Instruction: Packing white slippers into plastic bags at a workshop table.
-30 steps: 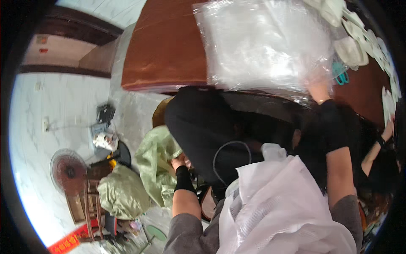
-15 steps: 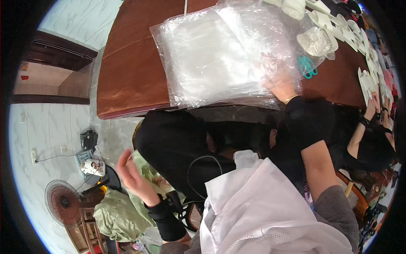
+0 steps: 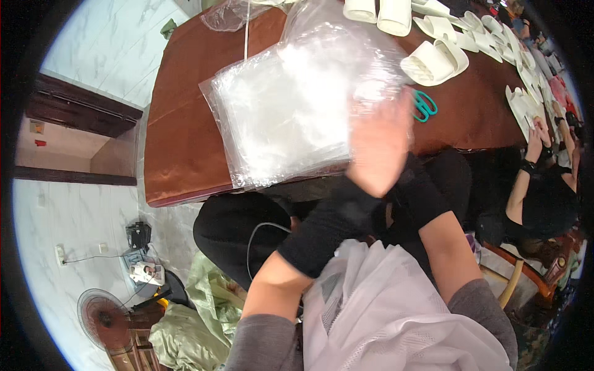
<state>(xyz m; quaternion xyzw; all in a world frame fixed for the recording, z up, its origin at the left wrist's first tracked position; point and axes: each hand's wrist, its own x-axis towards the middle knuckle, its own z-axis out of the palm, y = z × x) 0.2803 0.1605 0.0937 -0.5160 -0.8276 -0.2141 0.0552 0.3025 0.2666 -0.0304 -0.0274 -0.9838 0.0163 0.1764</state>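
My left hand [image 3: 378,148] is stretched across to the right over the near edge of the table, smeared by motion. It lies over the right side of a stack of clear plastic bags [image 3: 278,123]. My right hand is mostly hidden behind it; only its black wrist sleeve [image 3: 421,195] and forearm show plainly, so its grip is not visible. A clear bag is bunched up around the hands. Just right of them lie teal-handled scissors [image 3: 425,106]. Beyond the scissors sits a pair of white slippers [image 3: 436,62].
More white slippers [image 3: 396,15] spread along the brown-covered table [image 3: 179,123] toward the far right. At the right, another person's hands [image 3: 537,139] hold a white slipper. A fan [image 3: 105,316] and green sacks [image 3: 185,334] stand at lower left.
My left hand has swung from the lower left up to the bags, beside my right hand. The view has shifted, and the clear plastic no longer covers the nearest slippers.
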